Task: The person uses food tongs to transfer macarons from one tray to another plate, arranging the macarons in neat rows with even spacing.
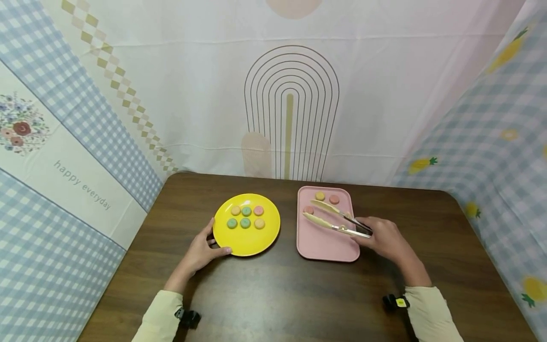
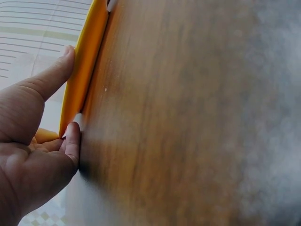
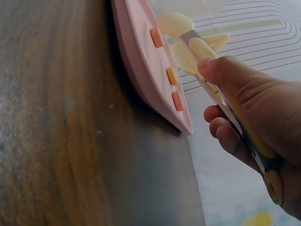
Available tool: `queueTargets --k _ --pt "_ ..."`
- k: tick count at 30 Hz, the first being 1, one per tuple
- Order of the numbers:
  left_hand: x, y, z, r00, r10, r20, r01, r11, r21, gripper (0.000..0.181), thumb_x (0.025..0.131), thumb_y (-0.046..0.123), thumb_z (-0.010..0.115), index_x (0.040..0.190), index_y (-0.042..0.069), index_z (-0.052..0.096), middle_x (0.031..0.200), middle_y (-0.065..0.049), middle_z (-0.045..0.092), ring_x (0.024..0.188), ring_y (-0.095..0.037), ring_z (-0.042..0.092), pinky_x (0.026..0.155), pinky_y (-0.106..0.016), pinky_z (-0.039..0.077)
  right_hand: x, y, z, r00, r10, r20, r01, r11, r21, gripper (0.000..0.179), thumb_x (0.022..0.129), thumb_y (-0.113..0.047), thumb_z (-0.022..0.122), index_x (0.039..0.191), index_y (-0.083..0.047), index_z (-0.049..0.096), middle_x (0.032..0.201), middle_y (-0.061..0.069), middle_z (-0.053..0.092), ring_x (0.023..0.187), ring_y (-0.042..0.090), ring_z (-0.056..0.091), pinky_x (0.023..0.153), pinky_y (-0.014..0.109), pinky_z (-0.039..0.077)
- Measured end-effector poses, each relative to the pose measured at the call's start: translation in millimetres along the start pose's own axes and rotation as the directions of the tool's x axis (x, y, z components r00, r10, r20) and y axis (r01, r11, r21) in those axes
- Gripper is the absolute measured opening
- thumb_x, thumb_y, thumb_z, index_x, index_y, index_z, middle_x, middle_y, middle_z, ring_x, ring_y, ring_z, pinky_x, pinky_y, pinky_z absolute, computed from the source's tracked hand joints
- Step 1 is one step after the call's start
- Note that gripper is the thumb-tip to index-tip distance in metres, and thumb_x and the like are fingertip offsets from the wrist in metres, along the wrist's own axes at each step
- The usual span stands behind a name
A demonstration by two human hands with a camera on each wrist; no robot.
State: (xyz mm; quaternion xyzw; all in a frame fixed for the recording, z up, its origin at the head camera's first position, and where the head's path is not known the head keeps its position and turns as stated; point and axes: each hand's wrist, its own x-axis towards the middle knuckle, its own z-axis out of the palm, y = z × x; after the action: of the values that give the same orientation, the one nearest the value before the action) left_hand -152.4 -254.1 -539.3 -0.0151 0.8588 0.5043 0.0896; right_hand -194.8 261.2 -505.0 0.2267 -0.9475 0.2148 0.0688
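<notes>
My left hand (image 1: 201, 249) holds the left rim of a round yellow plate (image 1: 269, 237). In the left wrist view the thumb (image 2: 61, 70) lies along the plate's rim (image 2: 84, 61) and the other fingers reach beneath it. Several green, pink and pale yellow macarons (image 1: 245, 223) sit on the plate in two rows. My right hand (image 1: 380, 237) grips metal tongs (image 1: 342, 229) with cream-coloured tips, spread apart and empty over a pink tray (image 1: 326, 244). Two pink macarons (image 1: 334, 199) and a yellow macaron (image 1: 320, 195) lie toward the tray's far end.
The plate and tray stand side by side on a dark wooden table (image 1: 290, 294), with a gap between them. A patterned cloth (image 1: 205, 95) hangs behind the table's far edge, and checked cloths (image 1: 491, 142) flank it. Each wrist carries a small black camera (image 1: 188, 317).
</notes>
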Motion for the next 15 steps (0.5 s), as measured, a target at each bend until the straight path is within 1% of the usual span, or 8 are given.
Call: queueTargets --k 3,7,9,12,15 --pt "0.3 -0.1 -0.2 1.000 0.007 -0.005 -0.007 1.000 0.002 0.116 0.083 0.029 0.088 0.163 0.001 0.009 0.160 -0.027 0.034 0.134 -0.039 0.053 0.107 -0.047 0.049 0.2 1.7 3.4 1.000 0.021 0.011 -0.021 1.000 -0.005 0.049 0.083 -0.029 0.087 0.116 0.003 0.074 0.099 0.013 0.074 0.079 0.020 0.065 0.067 0.042 0.056" --pt "0.7 0.1 0.2 1.000 0.013 -0.003 -0.013 1.000 0.003 0.116 0.083 0.028 0.088 0.163 0.001 0.009 0.160 -0.027 0.034 0.135 -0.039 0.052 0.107 -0.047 0.049 0.5 2.5 6.4 0.998 0.044 0.042 -0.044 0.999 -0.001 0.048 0.084 -0.028 0.086 0.118 0.004 0.073 0.102 0.016 0.074 0.083 0.024 0.068 0.071 0.046 0.057" --pt "0.6 0.2 0.4 1.000 0.012 -0.001 -0.012 1.000 0.002 0.116 0.083 0.028 0.088 0.163 0.001 0.009 0.160 -0.027 0.033 0.134 -0.039 0.052 0.107 -0.047 0.049 0.5 2.4 7.4 0.998 0.047 0.052 -0.047 0.999 -0.001 0.047 0.085 -0.027 0.085 0.118 0.004 0.073 0.103 0.016 0.075 0.085 0.026 0.069 0.072 0.048 0.057" --pt "0.2 0.3 0.3 1.000 0.010 -0.001 -0.010 1.000 -0.003 0.116 0.083 0.028 0.087 0.164 0.001 0.009 0.160 -0.027 0.034 0.134 -0.039 0.053 0.107 -0.047 0.050 0.0 2.7 9.1 0.998 0.043 0.047 -0.043 0.999 -0.005 0.047 0.085 -0.027 0.085 0.117 0.005 0.073 0.103 0.017 0.075 0.085 0.028 0.069 0.073 0.050 0.057" --pt "-0.3 0.5 0.2 1.000 0.006 -0.002 -0.006 1.000 -0.008 0.116 0.083 0.028 0.088 0.164 0.002 0.009 0.160 -0.027 0.034 0.134 -0.040 0.053 0.106 -0.046 0.050 -0.3 2.4 10.7 0.998 0.046 0.051 -0.046 0.999 -0.002 0.047 0.085 -0.027 0.085 0.117 0.005 0.073 0.102 0.018 0.075 0.084 0.027 0.069 0.073 0.049 0.057"
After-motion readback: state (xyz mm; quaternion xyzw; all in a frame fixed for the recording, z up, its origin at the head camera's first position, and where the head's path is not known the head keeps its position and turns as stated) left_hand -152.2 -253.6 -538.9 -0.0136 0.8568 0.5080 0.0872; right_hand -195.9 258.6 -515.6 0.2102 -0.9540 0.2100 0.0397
